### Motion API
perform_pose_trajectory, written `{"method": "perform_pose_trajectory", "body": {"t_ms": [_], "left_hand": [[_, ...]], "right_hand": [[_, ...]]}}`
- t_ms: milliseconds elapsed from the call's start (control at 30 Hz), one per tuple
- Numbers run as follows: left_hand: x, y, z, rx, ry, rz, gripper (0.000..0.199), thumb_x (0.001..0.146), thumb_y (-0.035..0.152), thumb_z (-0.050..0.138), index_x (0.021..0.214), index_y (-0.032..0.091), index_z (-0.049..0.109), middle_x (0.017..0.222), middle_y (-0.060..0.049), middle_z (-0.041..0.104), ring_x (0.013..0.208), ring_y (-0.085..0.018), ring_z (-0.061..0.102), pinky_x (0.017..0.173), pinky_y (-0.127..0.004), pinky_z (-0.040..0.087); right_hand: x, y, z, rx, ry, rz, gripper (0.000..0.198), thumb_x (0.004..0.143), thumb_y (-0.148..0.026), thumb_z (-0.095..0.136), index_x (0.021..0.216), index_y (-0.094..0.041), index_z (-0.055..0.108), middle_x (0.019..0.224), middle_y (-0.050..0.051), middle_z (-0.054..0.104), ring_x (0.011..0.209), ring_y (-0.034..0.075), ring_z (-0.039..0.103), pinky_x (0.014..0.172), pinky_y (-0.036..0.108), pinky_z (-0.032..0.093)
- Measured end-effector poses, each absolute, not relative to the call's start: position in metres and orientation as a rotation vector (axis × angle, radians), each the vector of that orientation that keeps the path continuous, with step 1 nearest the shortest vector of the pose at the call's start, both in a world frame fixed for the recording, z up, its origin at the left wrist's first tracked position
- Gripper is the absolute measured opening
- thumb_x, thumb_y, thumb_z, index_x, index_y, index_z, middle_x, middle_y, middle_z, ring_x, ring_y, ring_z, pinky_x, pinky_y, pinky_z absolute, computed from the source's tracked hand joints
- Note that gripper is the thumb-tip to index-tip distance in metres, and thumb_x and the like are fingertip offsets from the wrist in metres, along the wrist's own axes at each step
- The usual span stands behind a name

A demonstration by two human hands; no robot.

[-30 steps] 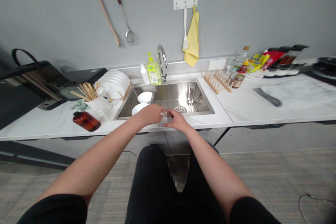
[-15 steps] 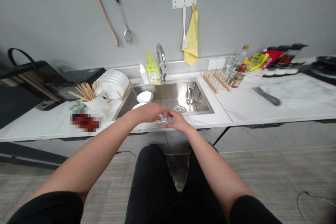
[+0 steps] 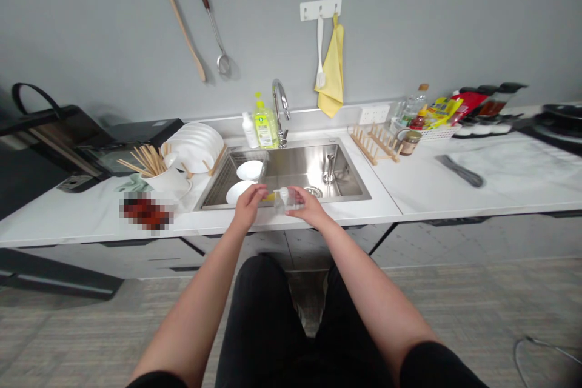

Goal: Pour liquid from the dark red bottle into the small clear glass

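Observation:
My right hand (image 3: 310, 206) grips a small clear pump bottle (image 3: 279, 206) with a white top, over the front rim of the steel sink (image 3: 295, 160). To its left, my left hand (image 3: 249, 206) is apart from the bottle, fingers extended and nothing visibly held. A bit of yellow (image 3: 269, 197) shows between the left fingertips and the bottle; its kind is unclear. Two white bowls (image 3: 250, 170) sit in the wire basket at the sink's left, the nearer one just beyond my left hand.
White plates (image 3: 193, 145) stand in a rack left of the sink. A white pot (image 3: 166, 180) holds chopsticks. Behind the sink are a tap (image 3: 279, 109) and a green-yellow soap bottle (image 3: 265, 127). A wooden rack (image 3: 376, 144) and a jar (image 3: 410, 142) stand on the right.
My left hand has come off the clear bottle and moved left, its fingers straightening. The bottle's white top and the nearer bowl now show more fully. My right hand keeps its hold.

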State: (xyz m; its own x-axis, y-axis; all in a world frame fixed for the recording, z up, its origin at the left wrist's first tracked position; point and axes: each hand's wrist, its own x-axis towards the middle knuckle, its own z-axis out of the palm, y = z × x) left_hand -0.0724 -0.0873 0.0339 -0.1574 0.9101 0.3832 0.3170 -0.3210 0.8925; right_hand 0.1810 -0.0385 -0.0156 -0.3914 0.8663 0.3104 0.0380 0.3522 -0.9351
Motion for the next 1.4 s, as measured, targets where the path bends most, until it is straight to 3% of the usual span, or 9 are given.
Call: {"method": "perform_pose_trajectory", "body": {"t_ms": [67, 167, 300, 367, 433, 733, 1000, 1167, 1400], "left_hand": [[-0.069, -0.087, 0.006, 1.404, 1.434, 1.612, 0.035, 0.095, 0.047, 0.064, 0.113, 0.019, 0.076, 0.098, -0.008, 0.078, 0.089, -0.023, 0.072, 0.089, -0.039, 0.059], [-0.071, -0.083, -0.012, 1.345, 1.367, 1.649, 0.037, 0.082, 0.035, 0.066, 0.115, 0.019, 0.074, 0.103, -0.008, 0.078, 0.091, -0.023, 0.072, 0.091, -0.041, 0.059], [-0.079, -0.086, -0.007, 1.606, 1.212, 1.444, 0.065, 0.075, 0.025, 0.071, 0.140, 0.021, 0.068, 0.134, -0.014, 0.077, 0.119, -0.029, 0.073, 0.103, -0.046, 0.057], [-0.078, -0.092, 0.000, 1.776, 1.178, 1.289, 0.082, 0.078, 0.026, 0.080, 0.157, 0.023, 0.059, 0.154, -0.017, 0.070, 0.138, -0.034, 0.067, 0.111, -0.050, 0.055], [-0.072, -0.097, 0.004, 1.884, 1.201, 1.169, 0.094, 0.078, 0.032, 0.090, 0.164, 0.024, 0.054, 0.161, -0.017, 0.065, 0.143, -0.035, 0.065, 0.117, -0.051, 0.053], [-0.083, -0.115, 0.001, 1.625, 1.329, 1.405, 0.088, 0.074, 0.044, 0.099, 0.150, 0.022, 0.061, 0.138, -0.017, 0.077, 0.124, -0.031, 0.074, 0.108, -0.047, 0.056], [-0.193, -0.201, 0.004, 1.085, 2.056, 1.890, 0.086, 0.070, 0.049, 0.098, 0.141, 0.022, 0.058, 0.140, -0.015, 0.072, 0.116, -0.028, 0.076, 0.099, -0.045, 0.063], [-0.249, -0.232, 0.010, 0.851, 2.611, 1.807, 0.086, 0.071, 0.057, 0.095, 0.141, 0.021, 0.061, 0.139, -0.013, 0.075, 0.118, -0.031, 0.076, 0.106, -0.050, 0.062], [-0.273, -0.218, -0.005, 0.844, 2.744, 1.743, 0.082, 0.072, 0.056, 0.094, 0.139, 0.019, 0.066, 0.135, -0.013, 0.076, 0.122, -0.036, 0.075, 0.115, -0.056, 0.056]], "right_hand": [[0.181, -0.039, -0.016, -0.812, -1.738, 1.129, 0.090, 0.068, -0.031, 0.102, 0.152, -0.027, 0.067, 0.146, 0.010, 0.075, 0.124, 0.028, 0.075, 0.117, 0.046, 0.057], [0.181, -0.041, -0.015, -0.820, -1.787, 1.094, 0.089, 0.070, -0.027, 0.100, 0.154, -0.027, 0.067, 0.147, 0.010, 0.075, 0.126, 0.028, 0.076, 0.119, 0.048, 0.057], [0.180, -0.044, -0.012, -0.855, -1.835, 1.043, 0.089, 0.071, -0.027, 0.100, 0.154, -0.026, 0.068, 0.145, 0.011, 0.077, 0.124, 0.029, 0.077, 0.117, 0.048, 0.059], [0.179, -0.045, -0.011, -0.858, -1.856, 1.022, 0.090, 0.072, -0.029, 0.100, 0.156, -0.026, 0.067, 0.146, 0.012, 0.077, 0.126, 0.030, 0.077, 0.117, 0.048, 0.060], [0.178, -0.046, -0.010, -0.856, -1.884, 1.003, 0.094, 0.073, -0.031, 0.100, 0.160, -0.026, 0.065, 0.149, 0.012, 0.076, 0.127, 0.031, 0.077, 0.118, 0.050, 0.059], [0.177, -0.053, -0.007, -0.805, -1.924, 1.065, 0.117, 0.075, -0.038, 0.103, 0.176, -0.031, 0.045, 0.161, 0.016, 0.069, 0.140, 0.033, 0.072, 0.125, 0.054, 0.053], [0.180, -0.046, -0.011, -0.776, -1.855, 1.122, 0.086, 0.082, -0.031, 0.095, 0.162, -0.031, 0.061, 0.146, 0.012, 0.078, 0.131, 0.028, 0.075, 0.121, 0.051, 0.055], [0.180, -0.046, -0.011, -0.793, -1.847, 1.115, 0.075, 0.086, -0.034, 0.092, 0.156, -0.029, 0.065, 0.143, 0.012, 0.080, 0.130, 0.028, 0.076, 0.120, 0.052, 0.055], [0.178, -0.049, -0.015, -0.841, -1.870, 1.034, 0.063, 0.087, -0.033, 0.089, 0.148, -0.028, 0.071, 0.133, 0.010, 0.083, 0.124, 0.029, 0.078, 0.116, 0.051, 0.058]]}}
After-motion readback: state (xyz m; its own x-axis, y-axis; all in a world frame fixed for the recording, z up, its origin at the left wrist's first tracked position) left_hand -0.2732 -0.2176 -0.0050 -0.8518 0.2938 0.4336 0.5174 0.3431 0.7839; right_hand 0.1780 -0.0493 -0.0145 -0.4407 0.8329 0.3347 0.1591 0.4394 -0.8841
